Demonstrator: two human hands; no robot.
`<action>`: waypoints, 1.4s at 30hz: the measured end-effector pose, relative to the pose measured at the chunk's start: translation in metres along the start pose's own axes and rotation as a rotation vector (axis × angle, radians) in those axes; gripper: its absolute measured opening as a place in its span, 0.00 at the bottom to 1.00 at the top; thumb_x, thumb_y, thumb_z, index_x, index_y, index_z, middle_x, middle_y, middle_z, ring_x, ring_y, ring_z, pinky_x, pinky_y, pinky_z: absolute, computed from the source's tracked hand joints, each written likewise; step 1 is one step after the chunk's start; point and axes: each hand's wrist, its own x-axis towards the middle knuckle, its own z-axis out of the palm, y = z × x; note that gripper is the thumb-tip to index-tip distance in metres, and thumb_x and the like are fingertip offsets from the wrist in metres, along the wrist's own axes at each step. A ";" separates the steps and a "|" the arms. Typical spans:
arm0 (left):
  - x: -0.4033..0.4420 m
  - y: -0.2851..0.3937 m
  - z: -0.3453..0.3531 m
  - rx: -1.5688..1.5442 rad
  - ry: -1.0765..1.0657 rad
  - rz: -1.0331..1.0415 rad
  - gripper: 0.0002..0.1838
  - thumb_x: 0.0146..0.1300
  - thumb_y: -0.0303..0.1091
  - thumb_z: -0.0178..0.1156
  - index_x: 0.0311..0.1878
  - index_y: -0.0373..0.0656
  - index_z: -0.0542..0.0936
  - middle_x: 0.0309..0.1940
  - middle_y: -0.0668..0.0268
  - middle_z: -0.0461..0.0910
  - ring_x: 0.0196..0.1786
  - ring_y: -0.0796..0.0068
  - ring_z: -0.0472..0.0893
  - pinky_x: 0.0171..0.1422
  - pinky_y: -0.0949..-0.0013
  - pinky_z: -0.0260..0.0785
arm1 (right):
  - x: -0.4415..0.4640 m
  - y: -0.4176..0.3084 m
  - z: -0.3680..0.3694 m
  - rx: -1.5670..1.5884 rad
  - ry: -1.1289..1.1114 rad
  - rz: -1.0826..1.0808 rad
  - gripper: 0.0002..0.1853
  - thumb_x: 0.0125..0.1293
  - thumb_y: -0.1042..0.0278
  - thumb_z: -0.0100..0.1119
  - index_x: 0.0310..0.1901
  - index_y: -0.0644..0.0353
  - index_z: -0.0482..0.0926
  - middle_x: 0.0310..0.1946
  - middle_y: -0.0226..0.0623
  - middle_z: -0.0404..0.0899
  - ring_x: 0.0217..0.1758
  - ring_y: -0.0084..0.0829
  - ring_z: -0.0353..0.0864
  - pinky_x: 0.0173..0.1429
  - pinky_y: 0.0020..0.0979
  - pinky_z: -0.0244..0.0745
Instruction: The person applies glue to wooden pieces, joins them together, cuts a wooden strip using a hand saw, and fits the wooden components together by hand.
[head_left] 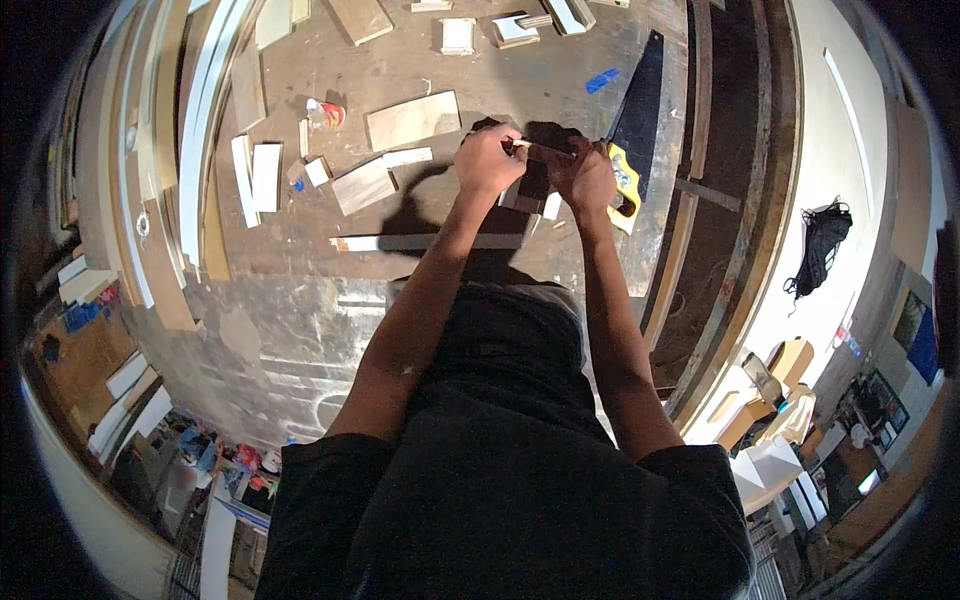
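Observation:
My left hand (490,162) and my right hand (585,178) are raised over the workbench (300,225), fingers closed. Between them runs a thin pale wooden stick (530,148), partly hidden by the fingers and in shadow. Just right of my right hand lies a handsaw (640,110) with a yellow handle (625,188), blade pointing away from me. Beneath the hands are small wood pieces, mostly covered by shadow. A long narrow strip (400,243) lies crosswise nearer my body. Left of my left hand is a flat wooden board (412,120).
A wood block (364,187), white strips (266,178) and a red-and-white container (325,114) lie to the left. A blue item (602,81) sits near the saw tip. Long boards (205,130) line the left side. Timber rails (735,230) run along the right.

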 end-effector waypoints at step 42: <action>-0.011 -0.042 0.003 -0.301 0.116 0.019 0.13 0.59 0.32 0.70 0.48 0.45 0.89 0.39 0.59 0.90 0.39 0.69 0.90 0.46 0.68 0.82 | 0.019 -0.029 -0.028 0.052 -0.326 0.275 0.32 0.52 0.35 0.78 0.43 0.60 0.88 0.34 0.44 0.89 0.38 0.43 0.90 0.44 0.41 0.82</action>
